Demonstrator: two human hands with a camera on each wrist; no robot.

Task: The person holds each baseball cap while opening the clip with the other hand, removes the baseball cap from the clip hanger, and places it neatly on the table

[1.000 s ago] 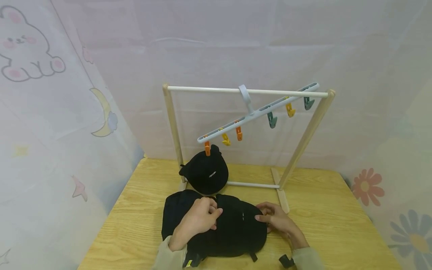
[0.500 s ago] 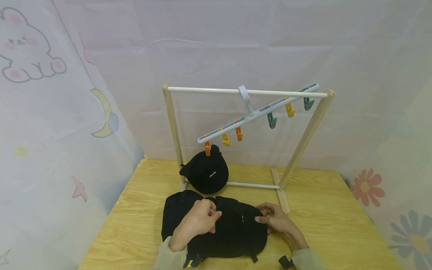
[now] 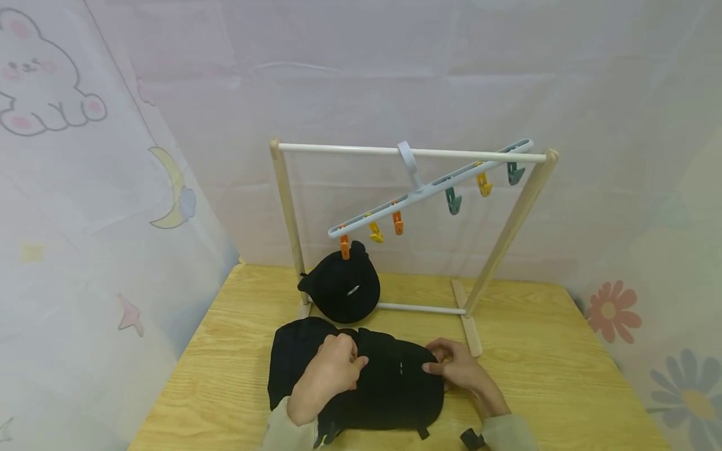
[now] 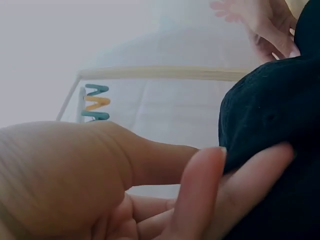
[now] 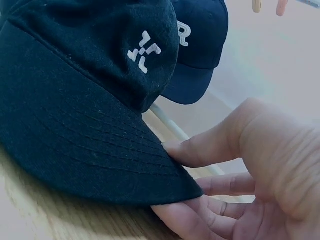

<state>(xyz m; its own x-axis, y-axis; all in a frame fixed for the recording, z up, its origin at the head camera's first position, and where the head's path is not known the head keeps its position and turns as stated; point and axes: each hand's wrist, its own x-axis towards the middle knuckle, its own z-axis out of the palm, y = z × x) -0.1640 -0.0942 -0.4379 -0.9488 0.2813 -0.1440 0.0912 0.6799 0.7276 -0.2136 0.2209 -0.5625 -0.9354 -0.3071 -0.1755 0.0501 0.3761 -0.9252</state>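
A black baseball cap (image 3: 397, 391) lies low over the table, its brim toward the right; a small white emblem marks its crown. My right hand (image 3: 459, 366) pinches the brim (image 5: 95, 150), thumb above and fingers underneath. At the crown's other side, my left hand (image 3: 333, 369) has its fingers curled at the fabric, thumb and fingertips right at the cloth in the left wrist view. Another black piece of headwear (image 3: 287, 357) shows beneath and left of this hand, partly hidden. Behind, a second black cap (image 3: 344, 291) with a white letter hangs from an orange clip (image 3: 345, 247).
A grey-blue clip hanger (image 3: 417, 195) hooks over the white top bar (image 3: 338, 149) of a wooden rack, tilted toward the left. Several orange, yellow and green clips hang along it. A dark strap end (image 3: 470, 440) shows by the right sleeve. Patterned cloth surrounds the wooden table (image 3: 536, 376).
The cap between my hands has shifted slightly left, with the right hand following. My left hand has turned a little. The hanging cap and rack keep their places.
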